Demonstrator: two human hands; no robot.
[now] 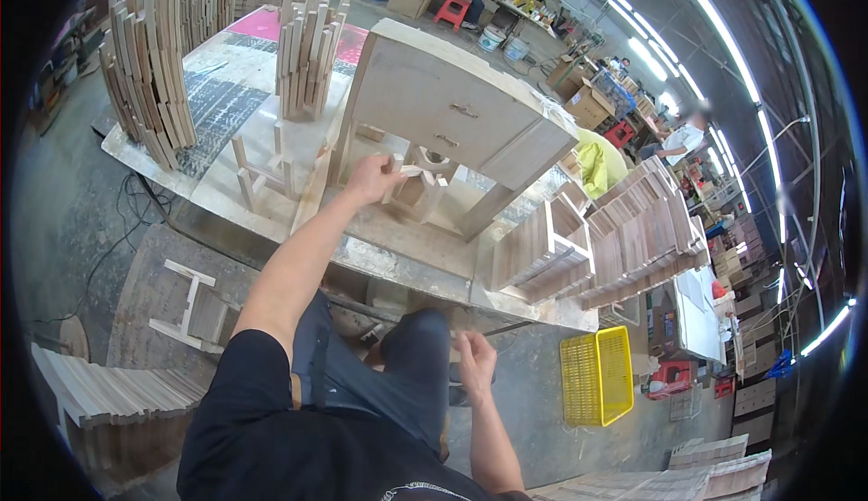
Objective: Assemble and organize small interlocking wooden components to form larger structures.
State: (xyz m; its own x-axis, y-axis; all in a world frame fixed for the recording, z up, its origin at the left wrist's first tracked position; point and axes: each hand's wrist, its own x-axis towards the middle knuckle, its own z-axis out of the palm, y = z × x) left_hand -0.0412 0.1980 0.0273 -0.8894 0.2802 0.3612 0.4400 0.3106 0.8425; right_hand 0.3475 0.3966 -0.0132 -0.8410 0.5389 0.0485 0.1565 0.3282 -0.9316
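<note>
My left hand (371, 181) reaches under a tall wooden stand (452, 103) on the workbench. Its fingers are closed at the end of a small pale wooden piece (413, 172). Just beyond the fingertips, a small wooden assembly (419, 195) stands inside the opening beneath the stand's slanted front panel; where its parts join is too small to make out. Low beside my knee, in front of the bench, my right hand (475, 362) has its fingers curled together. Whatever it may hold is hidden.
Bundles of upright wooden strips (149, 71) stand on the bench's left, near a small wooden frame (264, 175). Stacked wooden frames (545, 250) fill its right end. A yellow crate (597, 376) sits on the floor at right. More stacked wood (127, 394) is at lower left. People work farther off.
</note>
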